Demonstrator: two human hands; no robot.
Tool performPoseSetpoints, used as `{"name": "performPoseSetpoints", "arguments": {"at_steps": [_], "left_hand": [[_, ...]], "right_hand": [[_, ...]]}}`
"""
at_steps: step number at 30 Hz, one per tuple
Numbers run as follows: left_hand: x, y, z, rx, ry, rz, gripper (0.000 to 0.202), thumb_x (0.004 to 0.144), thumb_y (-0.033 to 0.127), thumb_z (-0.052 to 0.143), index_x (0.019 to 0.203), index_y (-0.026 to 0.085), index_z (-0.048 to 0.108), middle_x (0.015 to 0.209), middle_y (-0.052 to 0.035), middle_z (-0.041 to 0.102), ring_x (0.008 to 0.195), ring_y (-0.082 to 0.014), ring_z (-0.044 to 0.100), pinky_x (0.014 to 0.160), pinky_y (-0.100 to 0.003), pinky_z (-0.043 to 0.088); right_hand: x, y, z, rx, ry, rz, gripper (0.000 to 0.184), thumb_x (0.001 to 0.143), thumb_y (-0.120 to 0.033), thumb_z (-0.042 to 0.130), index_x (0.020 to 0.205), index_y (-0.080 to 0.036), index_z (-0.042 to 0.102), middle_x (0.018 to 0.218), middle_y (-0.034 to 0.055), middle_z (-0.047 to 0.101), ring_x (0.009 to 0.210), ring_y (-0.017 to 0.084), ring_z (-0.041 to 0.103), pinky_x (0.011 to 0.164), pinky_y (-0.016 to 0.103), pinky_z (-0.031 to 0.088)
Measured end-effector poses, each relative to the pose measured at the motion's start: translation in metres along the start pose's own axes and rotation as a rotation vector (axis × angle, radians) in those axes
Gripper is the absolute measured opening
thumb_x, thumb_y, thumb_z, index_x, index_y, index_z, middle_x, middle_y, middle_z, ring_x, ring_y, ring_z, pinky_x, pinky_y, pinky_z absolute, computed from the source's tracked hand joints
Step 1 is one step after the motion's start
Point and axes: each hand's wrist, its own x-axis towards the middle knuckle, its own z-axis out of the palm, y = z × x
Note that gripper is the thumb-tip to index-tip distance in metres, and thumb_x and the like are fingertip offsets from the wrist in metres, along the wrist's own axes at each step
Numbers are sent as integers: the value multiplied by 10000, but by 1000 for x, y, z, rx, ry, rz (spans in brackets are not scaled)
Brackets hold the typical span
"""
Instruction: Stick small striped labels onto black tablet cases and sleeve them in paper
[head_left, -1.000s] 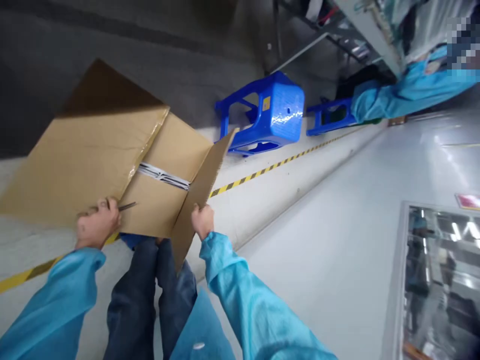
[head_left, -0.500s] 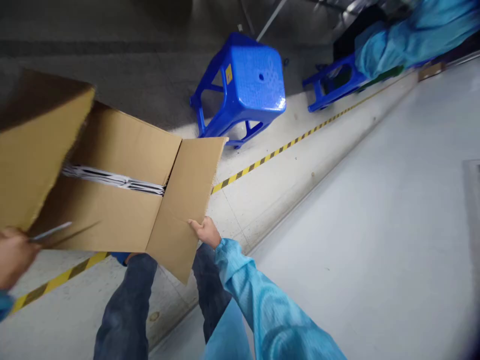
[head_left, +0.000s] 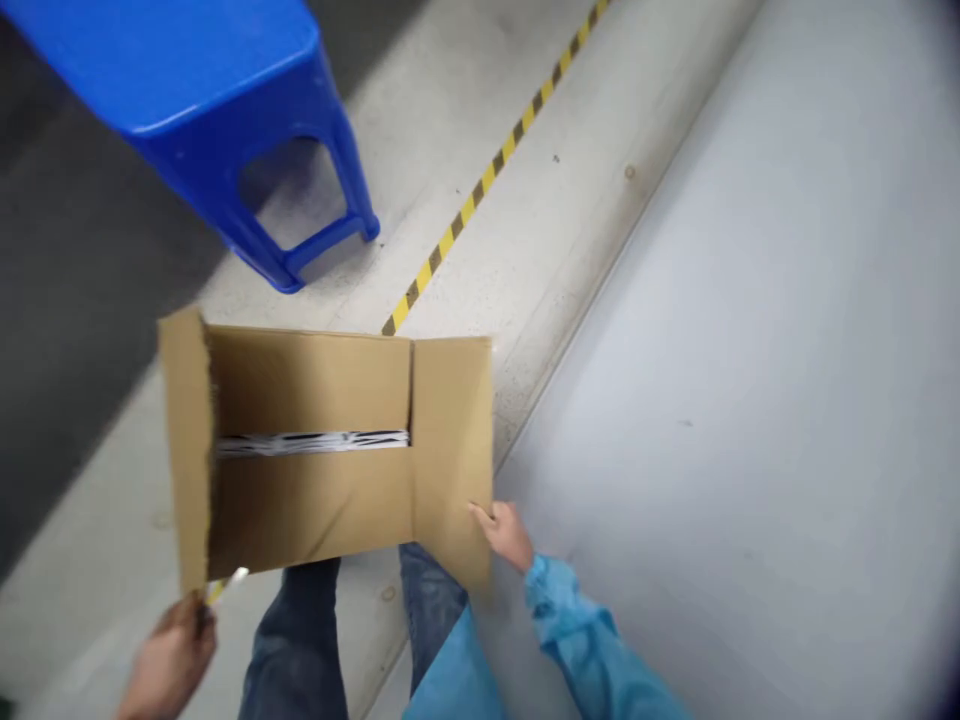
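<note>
An open cardboard box (head_left: 360,505) hangs tilted in front of my legs, its end flaps folded outward. Inside, a row of black-and-white folded edges (head_left: 322,442) shows through the gap between the two long inner flaps. My right hand (head_left: 508,535) pinches the outer edge of the right flap (head_left: 452,430), thumb on its face. At the lower end of the left flap (head_left: 187,450), my left hand (head_left: 176,645) is closed, with a slim pale-tipped tool (head_left: 238,577) sticking out of it. Blur hides what kind of tool it is.
A blue plastic stool (head_left: 225,130) stands at the upper left, just beyond the box. Yellow-and-black tape (head_left: 495,170) runs diagonally across the floor. To the right spreads a large pale grey surface (head_left: 735,400), with a long edge along the floor.
The box has shifted right and down in view and levelled out, both hands moving with it. The view has turned; the stool appears larger and farther left, and the seated person is out of sight.
</note>
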Motion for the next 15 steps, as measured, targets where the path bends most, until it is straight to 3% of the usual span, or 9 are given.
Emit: {"name": "performPoseSetpoints", "arguments": {"at_steps": [3, 7, 9, 12, 15], "left_hand": [[34, 63, -35, 101, 6, 90, 332, 826, 171, 297, 699, 231, 598, 762, -80, 675, 737, -214, 673, 690, -309, 556], [120, 145, -120, 245, -48, 270, 224, 838, 121, 347, 836, 144, 570, 893, -122, 650, 810, -186, 643, 768, -301, 528], [168, 181, -170, 307, -77, 349, 160, 878, 141, 408, 889, 128, 567, 913, -77, 637, 812, -156, 624, 798, -313, 513], [232, 227, -239, 383, -56, 387, 118, 905, 163, 465, 932, 117, 571, 892, -42, 621, 824, -149, 605, 796, -338, 505], [276, 267, -278, 408, -13, 419, 163, 913, 205, 490, 1029, 120, 567, 1004, -64, 610, 889, -173, 602, 815, -376, 507]], "right_hand": [[-16, 48, -47, 130, 118, 145, 293, 898, -376, 593, 766, -116, 621, 724, -21, 620, 647, 129, 612, 616, 268, 518], [-18, 78, -83, 265, 238, 310, 280, 891, -325, 612, 701, -120, 605, 682, -23, 618, 677, 140, 625, 671, 298, 523], [-6, 72, -95, 314, 292, 366, 234, 895, -302, 609, 748, -119, 614, 746, -9, 639, 731, 147, 634, 709, 314, 525], [16, 34, -102, 352, 376, 423, 230, 894, -314, 610, 776, -116, 613, 768, -8, 632, 725, 145, 628, 694, 308, 525], [32, -17, -96, 360, 466, 422, 251, 906, -353, 586, 825, -119, 622, 791, -6, 631, 702, 142, 621, 663, 293, 526]]}}
